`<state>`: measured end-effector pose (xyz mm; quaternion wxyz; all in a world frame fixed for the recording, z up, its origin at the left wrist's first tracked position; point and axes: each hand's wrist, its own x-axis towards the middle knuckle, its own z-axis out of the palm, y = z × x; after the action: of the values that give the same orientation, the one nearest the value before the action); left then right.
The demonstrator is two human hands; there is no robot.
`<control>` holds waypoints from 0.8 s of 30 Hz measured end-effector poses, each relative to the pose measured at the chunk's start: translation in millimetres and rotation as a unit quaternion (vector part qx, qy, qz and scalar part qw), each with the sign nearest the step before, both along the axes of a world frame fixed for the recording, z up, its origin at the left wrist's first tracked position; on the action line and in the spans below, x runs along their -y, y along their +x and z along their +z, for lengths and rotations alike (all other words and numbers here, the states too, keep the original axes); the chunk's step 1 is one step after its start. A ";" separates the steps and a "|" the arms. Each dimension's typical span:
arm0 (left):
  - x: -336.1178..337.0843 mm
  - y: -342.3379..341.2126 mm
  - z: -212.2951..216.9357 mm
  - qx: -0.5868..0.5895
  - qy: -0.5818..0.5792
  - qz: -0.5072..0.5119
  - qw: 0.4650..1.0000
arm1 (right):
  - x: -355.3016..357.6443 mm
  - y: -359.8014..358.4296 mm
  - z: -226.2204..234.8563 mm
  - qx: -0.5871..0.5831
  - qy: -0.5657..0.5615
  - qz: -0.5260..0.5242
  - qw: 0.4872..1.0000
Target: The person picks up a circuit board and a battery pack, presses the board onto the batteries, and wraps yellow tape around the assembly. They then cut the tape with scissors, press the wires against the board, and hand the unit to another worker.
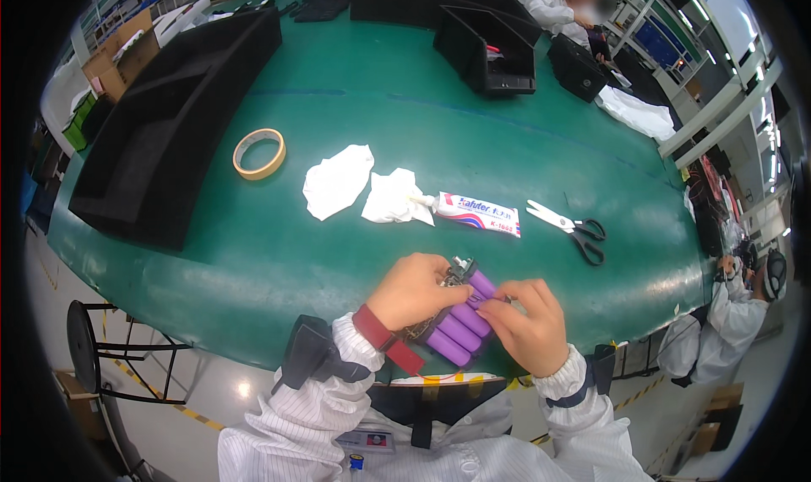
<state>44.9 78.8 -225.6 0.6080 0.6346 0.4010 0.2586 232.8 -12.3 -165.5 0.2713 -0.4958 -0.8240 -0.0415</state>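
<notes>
A battery pack of purple cylindrical cells [456,333], with a circuit board along its left side, lies at the table's near edge. My left hand [410,291] is closed around its upper left part, thumb on the top. On the pack's right side, the thumb and fingertips of my right hand [534,323] are pinched together; whatever is between them is too small to make out. Beyond the pack lies a white glue tube [479,214], its nozzle end at a crumpled white tissue [390,199]. Black-handled scissors [583,227] lie to the right of the tube.
Another white tissue [338,182] and a tape roll [258,174] lie on the green table [355,119]. A long black tray [160,136] takes up the left side. A black bin [486,55] stands at the back. Other people work at the far right; a stool [83,338] stands lower left.
</notes>
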 end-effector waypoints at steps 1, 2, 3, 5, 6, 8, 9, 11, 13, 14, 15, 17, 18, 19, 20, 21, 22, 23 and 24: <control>0.3 0.6 0.9 0.001 0.000 -0.001 1.000 | -1.6 -1.3 1.7 0.018 -0.002 0.004 1.000; 0.8 1.0 2.2 0.014 -0.006 0.001 1.000 | -2.3 -2.8 2.5 0.035 -0.004 0.008 0.999; 1.3 1.0 3.3 0.026 -0.014 0.003 1.000 | -2.2 -4.7 1.1 0.035 -0.003 0.008 0.999; 1.3 0.7 4.6 0.027 -0.013 0.002 1.000 | -1.6 -7.4 -4.5 0.059 -0.016 -0.007 0.998; 1.3 0.2 5.8 0.028 -0.013 0.002 1.000 | -1.2 -7.5 -6.3 0.059 -0.015 -0.006 0.998; 1.4 -0.9 9.7 0.022 -0.010 0.000 1.000 | -0.4 -7.3 -10.3 0.037 -0.036 -0.010 0.999; 1.3 -1.2 11.4 0.017 -0.009 -0.004 1.000 | -0.2 -5.9 -13.4 0.037 -0.036 -0.009 0.999; 0.5 -0.4 14.8 0.007 -0.008 -0.008 1.000 | 0.2 -1.0 -17.6 -0.021 -0.047 -0.035 0.998; 0.9 -2.0 15.0 -0.005 -0.007 -0.009 1.000 | 0.5 -0.8 -12.9 -0.023 -0.039 -0.028 0.999; 1.2 -2.4 13.4 0.003 -0.004 -0.005 1.000 | 0.8 -1.5 -9.5 -0.023 -0.030 -0.023 0.999; 1.3 -1.6 11.3 0.012 -0.001 -0.002 1.000 | 1.5 -2.2 -6.2 -0.023 -0.031 -0.023 0.999; 1.4 -1.6 6.5 0.014 0.002 0.001 1.000 | 2.4 -3.9 -1.0 0.009 0.001 -0.010 1.000; 1.1 -0.9 5.0 0.016 0.005 0.003 1.000 | 2.9 -3.4 -0.4 0.010 0.001 -0.012 1.000; 0.8 -0.1 4.6 0.016 0.005 0.002 1.000 | 3.4 -3.0 -0.1 0.026 0.005 -0.012 1.000; 0.6 0.7 4.2 0.017 -0.003 0.001 1.000 | 3.7 -2.7 -0.1 0.042 0.009 -0.013 0.999; 0.5 0.7 4.5 0.016 -0.010 0.002 1.000 | 3.4 -3.1 -0.2 0.041 0.009 -0.014 0.999; 0.4 0.6 4.7 0.015 -0.009 0.001 1.000 | 2.7 -3.8 -0.9 0.052 0.011 -0.010 0.999; 0.3 0.3 4.9 0.012 -0.013 -0.001 1.000 | 2.1 -4.5 -1.9 0.062 0.012 -0.006 0.998; 0.2 0.0 4.7 0.009 -0.016 -0.003 1.000 | 1.8 -5.4 -4.5 0.061 0.012 -0.007 0.998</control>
<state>45.0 78.6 -220.9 0.6228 0.6233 0.3976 0.2561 227.5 -14.1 -170.0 0.2257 -0.4945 -0.8352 -0.0832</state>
